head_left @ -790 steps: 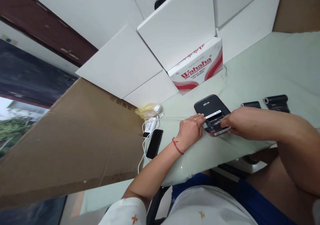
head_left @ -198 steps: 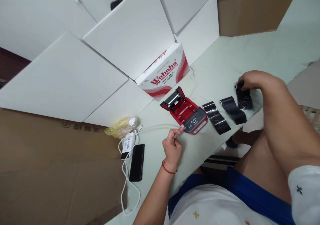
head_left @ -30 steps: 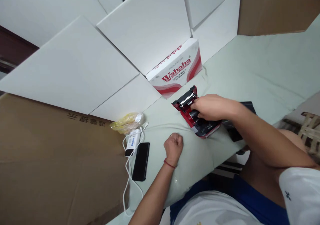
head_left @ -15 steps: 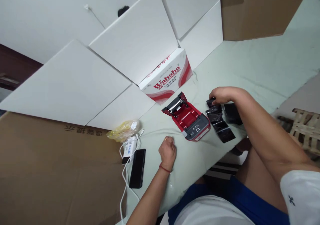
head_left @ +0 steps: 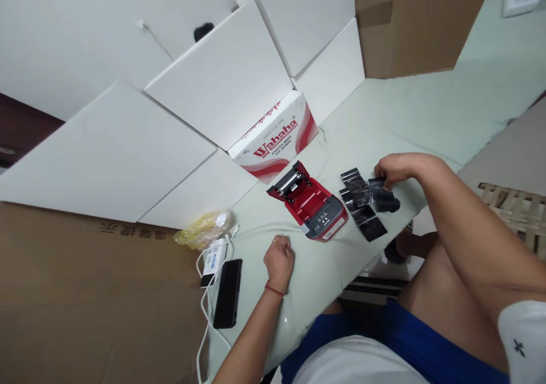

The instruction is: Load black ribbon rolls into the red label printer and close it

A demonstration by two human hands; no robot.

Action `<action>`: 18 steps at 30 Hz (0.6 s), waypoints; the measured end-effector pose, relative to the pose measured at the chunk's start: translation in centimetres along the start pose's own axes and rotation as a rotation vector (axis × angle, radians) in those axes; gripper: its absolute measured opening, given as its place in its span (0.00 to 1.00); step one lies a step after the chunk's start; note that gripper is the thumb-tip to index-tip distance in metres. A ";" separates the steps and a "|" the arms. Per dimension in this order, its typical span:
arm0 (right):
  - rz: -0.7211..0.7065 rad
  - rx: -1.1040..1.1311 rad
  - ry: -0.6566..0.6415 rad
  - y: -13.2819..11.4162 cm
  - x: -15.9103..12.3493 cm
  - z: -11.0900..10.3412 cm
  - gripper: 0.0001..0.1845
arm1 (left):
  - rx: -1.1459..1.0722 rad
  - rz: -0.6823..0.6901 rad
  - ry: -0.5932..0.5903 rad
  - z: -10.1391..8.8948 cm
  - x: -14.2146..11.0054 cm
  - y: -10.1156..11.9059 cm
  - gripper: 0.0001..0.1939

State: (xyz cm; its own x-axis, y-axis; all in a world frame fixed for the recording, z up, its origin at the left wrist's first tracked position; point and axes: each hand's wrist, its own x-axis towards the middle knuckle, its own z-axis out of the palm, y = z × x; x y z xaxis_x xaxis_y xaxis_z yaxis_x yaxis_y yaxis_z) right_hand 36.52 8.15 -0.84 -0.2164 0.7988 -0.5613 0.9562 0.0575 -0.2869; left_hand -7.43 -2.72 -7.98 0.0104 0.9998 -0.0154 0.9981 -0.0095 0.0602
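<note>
A small red and black printer lies on the pale green table with its lid open and its red bay bare. Right of it lie black ribbon rolls, partly unrolled. My right hand is closed on one black ribbon roll at the right of that group. My left hand rests on the table as a closed fist, left of and nearer than the printer, with nothing showing in it.
A red and white Wahaha carton stands behind the printer among white boards. A black phone, a white charger with cable and a yellow bag lie at the left. Brown cardboard stands left and another piece back right.
My right hand has left the printer bay and moved right to the black ribbon rolls, closing on one. My left fist stays on the table. The view has shifted slightly.
</note>
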 end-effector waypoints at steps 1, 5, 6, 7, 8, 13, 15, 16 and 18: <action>-0.017 -0.003 -0.014 -0.4 0.1 0.3 0.20 | -0.003 -0.002 0.004 0.0 0.0 0.0 0.14; -0.095 0.014 -0.123 -1.6 -1.6 -0.2 0.15 | -0.013 -0.003 0.006 0.2 -0.1 0.0 0.14; -0.132 0.042 -0.154 -1.8 -2.6 -0.7 0.16 | -0.015 -0.003 0.004 0.2 -0.1 -0.1 0.14; -0.182 0.079 -0.172 -2.0 -3.8 -1.3 0.17 | -0.017 -0.004 0.002 0.2 -0.1 -0.1 0.14; -0.247 0.118 -0.174 -2.3 -5.1 -2.0 0.18 | -0.020 -0.005 0.000 0.3 -0.1 -0.1 0.14; -0.641 0.168 -0.274 -7.1 -9.3 -4.1 0.20 | -0.018 -0.001 -0.018 0.3 -0.1 -0.2 0.13; -0.717 0.103 -0.302 -10.0 -8.9 -3.8 0.21 | -0.017 0.005 -0.026 0.4 -0.1 -0.2 0.14; -0.726 0.058 -0.276 -11.5 -8.3 -3.4 0.21 | -0.016 0.008 -0.027 0.4 -0.2 -0.2 0.14; -0.692 -0.029 -0.142 -14.0 -6.8 -2.5 0.19 | -0.017 0.010 -0.028 0.4 -0.2 -0.2 0.15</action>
State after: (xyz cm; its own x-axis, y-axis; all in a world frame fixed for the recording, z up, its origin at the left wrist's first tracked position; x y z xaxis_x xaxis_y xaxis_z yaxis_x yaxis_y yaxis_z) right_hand 25.06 3.36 8.93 -0.7981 0.4875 -0.3541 0.5945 0.5415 -0.5944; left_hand -7.58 -2.90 -8.35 0.0221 0.9989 -0.0423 0.9968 -0.0187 0.0775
